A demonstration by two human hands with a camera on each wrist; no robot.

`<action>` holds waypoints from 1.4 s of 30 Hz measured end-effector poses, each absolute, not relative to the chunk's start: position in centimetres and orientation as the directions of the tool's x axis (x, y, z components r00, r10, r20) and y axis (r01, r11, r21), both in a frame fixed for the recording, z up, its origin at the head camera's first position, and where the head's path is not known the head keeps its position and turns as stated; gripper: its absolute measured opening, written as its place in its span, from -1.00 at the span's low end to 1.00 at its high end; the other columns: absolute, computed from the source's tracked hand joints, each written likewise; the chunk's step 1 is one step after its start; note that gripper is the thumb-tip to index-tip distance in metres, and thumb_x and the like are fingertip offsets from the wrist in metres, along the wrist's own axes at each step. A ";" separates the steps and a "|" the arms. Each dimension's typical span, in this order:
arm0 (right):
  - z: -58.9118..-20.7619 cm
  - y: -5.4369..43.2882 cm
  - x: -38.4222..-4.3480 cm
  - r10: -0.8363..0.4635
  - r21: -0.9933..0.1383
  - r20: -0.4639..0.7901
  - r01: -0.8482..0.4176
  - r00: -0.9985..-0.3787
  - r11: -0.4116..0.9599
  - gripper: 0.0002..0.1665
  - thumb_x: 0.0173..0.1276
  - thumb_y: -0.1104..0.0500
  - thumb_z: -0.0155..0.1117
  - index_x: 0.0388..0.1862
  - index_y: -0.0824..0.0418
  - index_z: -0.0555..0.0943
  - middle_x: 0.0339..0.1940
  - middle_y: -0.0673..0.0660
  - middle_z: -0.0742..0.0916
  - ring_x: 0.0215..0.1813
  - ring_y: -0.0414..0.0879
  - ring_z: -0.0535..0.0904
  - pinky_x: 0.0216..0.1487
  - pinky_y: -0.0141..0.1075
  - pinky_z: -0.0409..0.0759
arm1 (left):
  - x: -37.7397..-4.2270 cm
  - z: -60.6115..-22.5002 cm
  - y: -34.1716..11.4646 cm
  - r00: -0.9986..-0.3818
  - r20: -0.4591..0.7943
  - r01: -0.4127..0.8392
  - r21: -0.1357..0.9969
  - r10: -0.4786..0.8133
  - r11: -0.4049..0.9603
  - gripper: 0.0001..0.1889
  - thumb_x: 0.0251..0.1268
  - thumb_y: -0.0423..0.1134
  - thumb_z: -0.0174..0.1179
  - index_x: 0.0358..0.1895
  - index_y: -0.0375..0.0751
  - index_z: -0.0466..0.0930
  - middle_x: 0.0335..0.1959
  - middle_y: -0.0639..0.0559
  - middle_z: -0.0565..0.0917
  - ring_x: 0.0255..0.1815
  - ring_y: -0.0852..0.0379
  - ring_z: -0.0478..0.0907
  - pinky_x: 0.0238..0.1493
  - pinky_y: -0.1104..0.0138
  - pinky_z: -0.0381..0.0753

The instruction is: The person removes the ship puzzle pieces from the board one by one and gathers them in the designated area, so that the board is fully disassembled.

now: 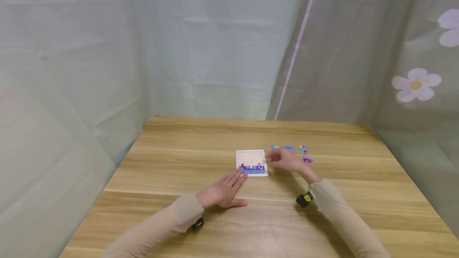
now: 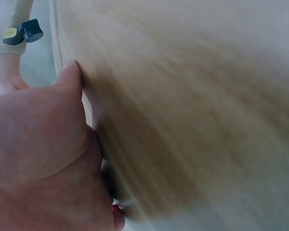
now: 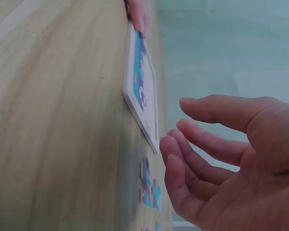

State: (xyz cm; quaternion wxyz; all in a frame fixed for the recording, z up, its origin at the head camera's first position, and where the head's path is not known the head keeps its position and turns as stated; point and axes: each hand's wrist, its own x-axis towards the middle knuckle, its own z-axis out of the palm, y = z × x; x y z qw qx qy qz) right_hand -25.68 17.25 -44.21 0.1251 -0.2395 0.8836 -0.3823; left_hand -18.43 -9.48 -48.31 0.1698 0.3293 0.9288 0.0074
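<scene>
A square white-rimmed puzzle tray (image 1: 251, 157) lies flat on the table, its lower part filled with joined purple and blue jigsaw pieces (image 1: 255, 171). My left hand (image 1: 223, 191) lies with straight fingers over the tray's lower left corner, fingertips on the pieces there and thumb spread out on the wood. Beside the tray's right edge hovers my right hand (image 1: 287, 160). In the right wrist view its fingers (image 3: 202, 144) are loosely bent, thumb apart from them, and nothing shows between them. The left wrist view has mostly palm (image 2: 43, 149) and blurred wood.
Loose blue pieces (image 1: 289, 148) lie behind the right hand, with a few more (image 1: 303, 147) and purple ones (image 1: 307, 159) to its right. The wooden table (image 1: 172, 154) reaches back to hanging curtains (image 1: 229, 51). Each wrist wears a small black camera (image 1: 303, 199).
</scene>
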 end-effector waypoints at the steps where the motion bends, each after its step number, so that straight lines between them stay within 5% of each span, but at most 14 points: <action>1: -44.2 17.1 -25.6 -0.525 -0.730 -0.040 -0.334 -0.850 0.597 -0.68 0.23 0.33 0.32 -0.02 0.37 0.63 -0.17 0.21 0.74 -0.13 -0.08 0.63 -0.07 -0.29 0.62 | -18.4 -48.3 -9.5 -0.726 -0.309 0.610 0.125 0.615 0.783 -0.04 0.34 0.40 -0.18 0.57 -0.13 -0.28 0.61 -0.13 -0.26 0.62 -0.07 -0.24 0.55 0.04 0.03; 14: -44.8 15.2 -25.6 -0.567 -0.675 -0.073 -0.378 -0.820 0.633 -0.57 0.05 0.29 0.48 -0.06 0.34 0.63 -0.28 0.17 0.71 -0.31 -0.18 0.55 -0.24 -0.38 0.56 | -18.5 -47.8 -9.2 -0.739 -0.328 0.585 0.121 0.588 0.802 -0.01 0.30 0.42 -0.13 0.57 -0.12 -0.23 0.61 -0.13 -0.21 0.62 -0.07 -0.21 0.56 0.06 0.02; 42: -45.1 14.3 -25.6 -0.574 -0.623 -0.098 -0.400 -0.813 0.672 -0.54 0.00 0.22 0.57 -0.12 0.28 0.59 -0.24 0.16 0.67 -0.24 -0.09 0.56 -0.16 -0.25 0.55 | -17.8 -44.5 -8.2 -0.722 -0.362 0.577 0.155 0.590 0.802 -0.02 0.30 0.29 0.05 0.54 -0.28 -0.11 0.58 -0.27 -0.13 0.60 -0.17 -0.16 0.54 0.03 0.06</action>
